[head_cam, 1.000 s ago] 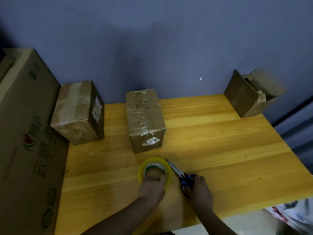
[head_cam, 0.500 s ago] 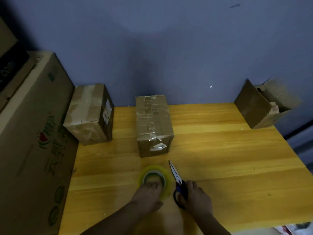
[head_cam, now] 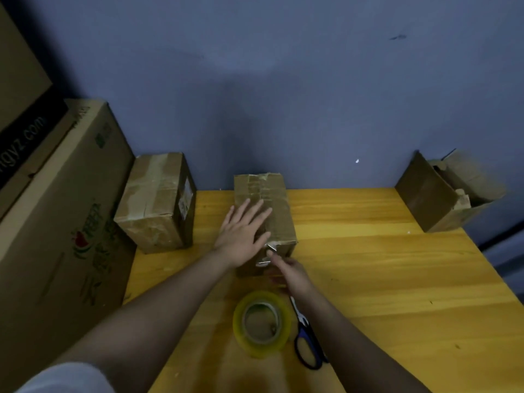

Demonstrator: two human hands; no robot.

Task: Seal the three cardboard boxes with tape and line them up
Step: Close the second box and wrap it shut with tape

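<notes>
Our left hand [head_cam: 242, 232] lies flat, fingers spread, on the middle taped box [head_cam: 279, 211] at the table's [head_cam: 382, 279] back; our right hand [head_cam: 289, 272] pinches its loose tape end [head_cam: 269, 249]. Tape roll [head_cam: 262, 323] and scissors [head_cam: 307, 340] lie nearer us.

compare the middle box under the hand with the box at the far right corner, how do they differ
The middle box is closed, with tape strips across its top; the right box has its flaps open. The middle box sits upright; the right box looks tilted. The left hand lies flat on the middle box; nothing touches the right box. Both are plain brown cardboard, on the wooden table.
</notes>
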